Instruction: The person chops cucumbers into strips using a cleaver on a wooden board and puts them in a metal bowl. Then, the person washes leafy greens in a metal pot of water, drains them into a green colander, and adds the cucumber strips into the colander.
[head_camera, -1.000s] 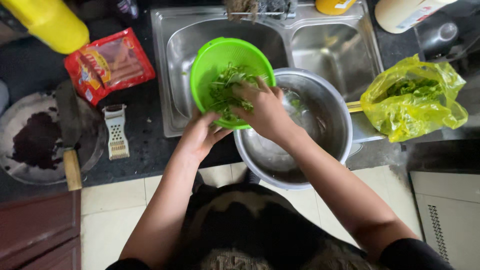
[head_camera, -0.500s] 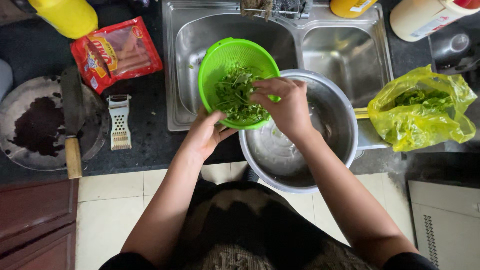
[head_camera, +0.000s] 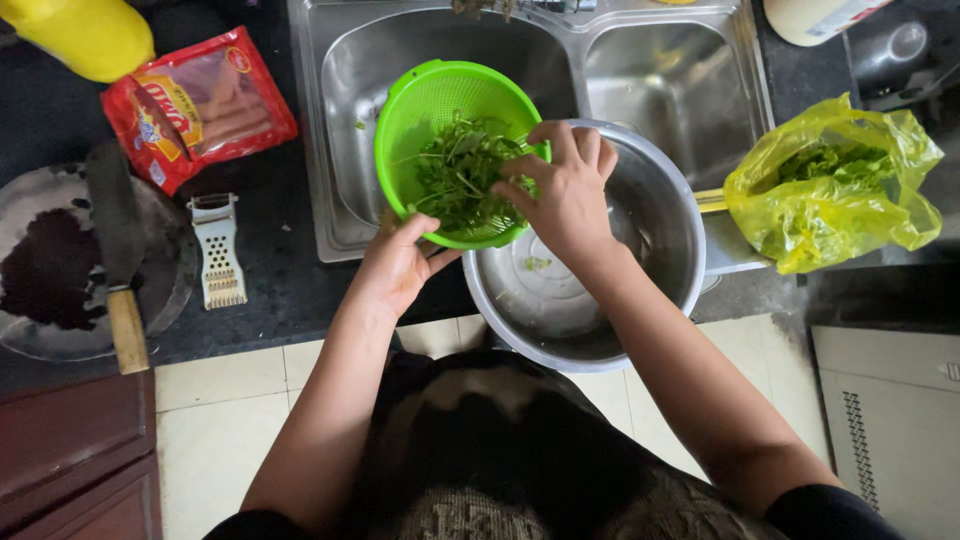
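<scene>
The likeliest mishap lay with the green plastic colander (head_camera: 450, 150), which was tipped toward the person and perched half over the left basin of the steel sink (head_camera: 340, 150) and half over the rim of the large steel bowl (head_camera: 640, 300); that bowl itself overhung the counter edge toward the floor, so a firm push could have rocked it or sent it off the edge. Since the colander leaned, the wet leafy greens (head_camera: 462, 175) piled in it could have slid out over the low lip, some landing on the dark counter (head_camera: 270, 290) or the tiled floor rather than in the bowl. A few scraps already lay on the bowl's bottom. The left hand (head_camera: 395, 265) was cupped under the colander's near edge, thumb up against the outside wall and fingers curled beneath, bearing its weight; a wet, thin rim held that way seemed easy to lose. The right hand (head_camera: 565, 185) reached across from the bowl side, wrist bent, its fingers bunched and pressing into the greens at the colander's right rim, closed loosely on leaves, though how much it truly gripped could not be told. Both forearms ran forward from the body, the right one crossing over the bowl. Well apart to the right sat a yellow plastic bag (head_camera: 830, 190) of more greens; to the left lay a grater (head_camera: 220, 250), a red packet of sausages (head_camera: 200, 105) and a cleaver (head_camera: 118, 250) on a round board.
</scene>
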